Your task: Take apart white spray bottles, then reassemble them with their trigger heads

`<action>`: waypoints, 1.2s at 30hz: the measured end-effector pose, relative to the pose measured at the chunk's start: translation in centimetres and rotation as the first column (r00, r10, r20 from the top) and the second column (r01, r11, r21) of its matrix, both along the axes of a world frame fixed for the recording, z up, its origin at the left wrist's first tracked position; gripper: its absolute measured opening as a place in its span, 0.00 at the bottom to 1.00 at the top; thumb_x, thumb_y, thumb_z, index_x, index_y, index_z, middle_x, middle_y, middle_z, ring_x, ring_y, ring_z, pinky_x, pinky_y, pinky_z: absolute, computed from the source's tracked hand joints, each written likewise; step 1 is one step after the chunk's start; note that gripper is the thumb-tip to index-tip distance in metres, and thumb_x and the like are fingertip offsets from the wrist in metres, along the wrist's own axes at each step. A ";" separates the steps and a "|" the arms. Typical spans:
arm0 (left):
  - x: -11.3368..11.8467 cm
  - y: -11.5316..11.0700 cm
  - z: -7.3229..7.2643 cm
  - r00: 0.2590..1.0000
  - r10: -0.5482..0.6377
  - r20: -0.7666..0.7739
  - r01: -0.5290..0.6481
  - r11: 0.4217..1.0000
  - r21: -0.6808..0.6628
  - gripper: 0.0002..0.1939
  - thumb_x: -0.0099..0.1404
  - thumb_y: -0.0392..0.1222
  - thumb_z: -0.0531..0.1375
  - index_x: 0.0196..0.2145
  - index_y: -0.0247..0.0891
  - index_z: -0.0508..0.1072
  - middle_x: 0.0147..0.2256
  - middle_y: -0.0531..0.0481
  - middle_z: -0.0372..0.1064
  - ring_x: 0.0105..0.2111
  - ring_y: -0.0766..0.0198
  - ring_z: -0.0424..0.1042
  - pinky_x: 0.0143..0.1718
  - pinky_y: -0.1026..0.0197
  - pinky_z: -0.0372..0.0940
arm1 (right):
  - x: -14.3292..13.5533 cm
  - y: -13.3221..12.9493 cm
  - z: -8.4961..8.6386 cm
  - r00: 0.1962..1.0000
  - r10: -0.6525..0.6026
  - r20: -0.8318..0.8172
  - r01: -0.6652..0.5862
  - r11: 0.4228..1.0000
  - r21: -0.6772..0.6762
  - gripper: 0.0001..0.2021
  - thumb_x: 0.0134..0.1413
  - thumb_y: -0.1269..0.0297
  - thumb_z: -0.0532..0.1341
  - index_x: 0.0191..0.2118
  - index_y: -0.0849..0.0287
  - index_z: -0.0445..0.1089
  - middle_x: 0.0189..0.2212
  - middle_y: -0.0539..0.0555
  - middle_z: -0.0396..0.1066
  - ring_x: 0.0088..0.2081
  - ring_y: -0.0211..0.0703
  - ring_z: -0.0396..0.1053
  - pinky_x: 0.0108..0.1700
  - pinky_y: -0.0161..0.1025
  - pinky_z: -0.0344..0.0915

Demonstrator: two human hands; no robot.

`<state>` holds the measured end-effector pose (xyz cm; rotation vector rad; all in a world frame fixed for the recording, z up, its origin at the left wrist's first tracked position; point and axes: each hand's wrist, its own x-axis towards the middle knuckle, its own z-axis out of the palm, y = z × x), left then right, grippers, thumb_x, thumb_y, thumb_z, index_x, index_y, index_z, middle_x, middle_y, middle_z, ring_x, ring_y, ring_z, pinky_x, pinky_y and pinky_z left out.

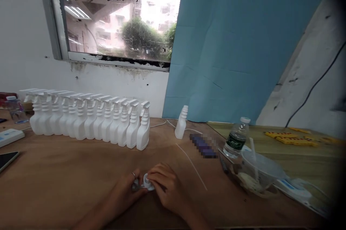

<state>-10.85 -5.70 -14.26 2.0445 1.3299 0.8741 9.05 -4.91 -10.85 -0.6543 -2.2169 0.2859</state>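
Note:
Both of my hands are close together low in the middle of the head view, around a small white trigger spray head (pixel 147 183). My left hand (pixel 129 188) grips its left end, where a greyish part shows between thumb and fingers. The fingers of my right hand (pixel 166 183) pinch the round white collar on the other side; my palms hide the rest. Right of my hands lies a thin white dip tube (pixel 192 166) on the brown table (pixel 89 172). Farther back stands a white bottle (pixel 181 123) with no spray head on it.
A long row of white spray bottles (pixel 106 123) with heads fitted stands at the back left. At the right are a water bottle (pixel 236 140), a clear plastic bowl (pixel 263 168) and a power strip (pixel 293 188). A phone (pixel 8 158) lies at the left edge.

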 end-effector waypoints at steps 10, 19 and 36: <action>-0.1 -0.8 0.4 0.998 -0.058 0.026 0.057 0.998 0.013 0.11 0.65 0.44 0.58 0.45 0.45 0.67 0.38 0.54 0.75 0.35 0.61 0.74 0.37 0.64 0.65 | 1.0 -0.4 -0.1 0.999 0.054 -0.004 -0.054 0.986 -0.159 0.15 0.57 0.75 0.55 0.46 0.53 0.70 0.46 0.55 0.70 0.48 0.46 0.67 0.52 0.47 0.62; -0.2 -0.8 1.8 0.984 -0.178 0.029 0.176 0.983 0.046 0.09 0.67 0.43 0.55 0.44 0.45 0.71 0.43 0.53 0.74 0.41 0.61 0.73 0.45 0.64 0.65 | 0.6 -0.1 -0.4 0.987 -0.032 0.158 0.033 0.999 -0.003 0.09 0.58 0.74 0.56 0.42 0.55 0.69 0.46 0.56 0.71 0.50 0.50 0.64 0.52 0.49 0.59; -0.6 -1.4 2.4 0.995 -0.096 -0.031 0.093 0.991 -0.092 0.07 0.66 0.43 0.56 0.41 0.45 0.71 0.41 0.56 0.74 0.38 0.62 0.72 0.41 0.66 0.63 | 4.6 3.4 1.1 0.949 -0.310 0.064 0.314 0.898 -0.308 0.11 0.62 0.69 0.52 0.46 0.57 0.70 0.47 0.57 0.70 0.45 0.43 0.70 0.48 0.39 0.65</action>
